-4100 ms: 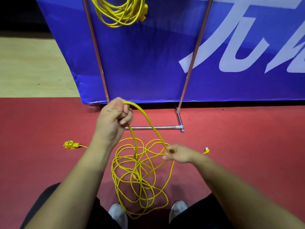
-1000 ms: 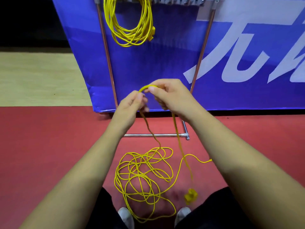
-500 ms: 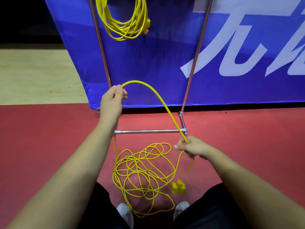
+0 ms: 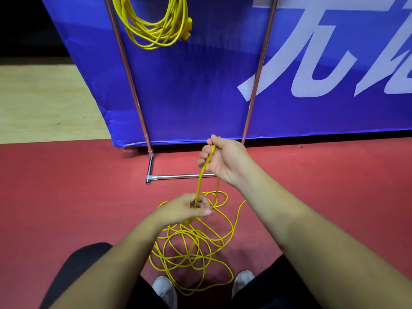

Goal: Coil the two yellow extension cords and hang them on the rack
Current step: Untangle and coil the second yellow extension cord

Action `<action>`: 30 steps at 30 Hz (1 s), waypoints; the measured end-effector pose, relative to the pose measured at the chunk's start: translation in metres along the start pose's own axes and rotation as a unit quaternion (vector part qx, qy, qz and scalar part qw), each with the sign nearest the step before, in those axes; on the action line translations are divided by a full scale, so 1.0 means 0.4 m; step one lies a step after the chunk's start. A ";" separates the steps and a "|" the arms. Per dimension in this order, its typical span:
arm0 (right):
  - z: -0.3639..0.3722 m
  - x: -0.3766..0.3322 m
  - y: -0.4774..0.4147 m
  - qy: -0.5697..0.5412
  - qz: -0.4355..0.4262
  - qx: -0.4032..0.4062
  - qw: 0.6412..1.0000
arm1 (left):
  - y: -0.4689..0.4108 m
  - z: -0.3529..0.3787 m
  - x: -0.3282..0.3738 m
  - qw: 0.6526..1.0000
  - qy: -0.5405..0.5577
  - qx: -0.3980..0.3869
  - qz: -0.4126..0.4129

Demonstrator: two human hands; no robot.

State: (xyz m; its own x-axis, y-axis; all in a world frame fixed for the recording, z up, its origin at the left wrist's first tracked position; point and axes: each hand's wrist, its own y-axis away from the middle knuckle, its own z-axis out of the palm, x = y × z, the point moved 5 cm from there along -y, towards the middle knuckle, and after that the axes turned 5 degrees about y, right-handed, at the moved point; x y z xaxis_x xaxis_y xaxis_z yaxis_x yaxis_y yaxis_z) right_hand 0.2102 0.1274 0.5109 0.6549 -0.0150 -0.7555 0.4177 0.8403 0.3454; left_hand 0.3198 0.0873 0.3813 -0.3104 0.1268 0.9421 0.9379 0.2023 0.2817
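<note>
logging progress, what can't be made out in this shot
1. Head view: the top of the hung coil and the rack's hanging bar are cut off by the top edge.
2. The loose cord's plug and socket ends do not show; the left hand and forearm cover part of the tangle.
3. The right hand hides the rack's right foot joint.
</note>
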 end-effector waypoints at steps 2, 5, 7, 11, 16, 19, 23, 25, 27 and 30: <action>-0.036 -0.009 -0.028 0.065 -0.037 0.032 0.997 | 0.007 -0.029 -0.067 0.999 -0.036 0.022 -0.020; -0.136 -0.027 -0.054 0.202 -0.086 0.109 0.970 | 0.019 -0.072 -0.059 0.998 -0.004 0.067 -0.007; -0.216 -0.033 -0.058 0.256 -0.075 0.173 0.948 | 0.033 -0.088 -0.012 0.993 0.047 0.095 0.043; -0.325 -0.006 -0.058 0.439 0.046 0.254 0.861 | 0.049 -0.119 0.101 0.975 0.124 0.135 0.129; -0.223 0.018 -0.067 0.601 -0.187 0.087 0.772 | 0.025 -0.123 0.143 0.968 0.143 0.139 0.149; -0.143 0.080 -0.055 0.496 -0.136 -0.082 0.854 | 0.019 -0.148 0.149 0.959 0.167 0.175 0.144; -0.115 0.047 -0.060 0.460 -0.179 -0.100 0.864 | 0.020 -0.190 0.132 0.964 0.110 0.201 0.134; -0.096 0.012 -0.067 0.469 -0.224 -0.091 0.850 | 0.013 -0.184 0.105 0.980 0.028 0.162 0.108; -0.082 -0.014 -0.077 0.449 -0.251 -0.070 0.855 | -0.002 -0.177 0.058 0.989 -0.032 0.126 0.065; -0.107 -0.043 -0.105 0.362 -0.247 0.000 0.899 | -0.004 -0.173 0.028 0.996 -0.012 0.081 0.022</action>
State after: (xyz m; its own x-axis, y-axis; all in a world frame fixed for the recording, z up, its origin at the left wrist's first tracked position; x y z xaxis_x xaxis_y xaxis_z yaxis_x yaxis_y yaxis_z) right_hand 0.1546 0.1154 0.4855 -0.1932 -0.0298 -0.9807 0.5452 0.8278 -0.1325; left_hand 0.3255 0.0214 0.4041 -0.2742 0.1614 0.9480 0.9143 0.3495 0.2049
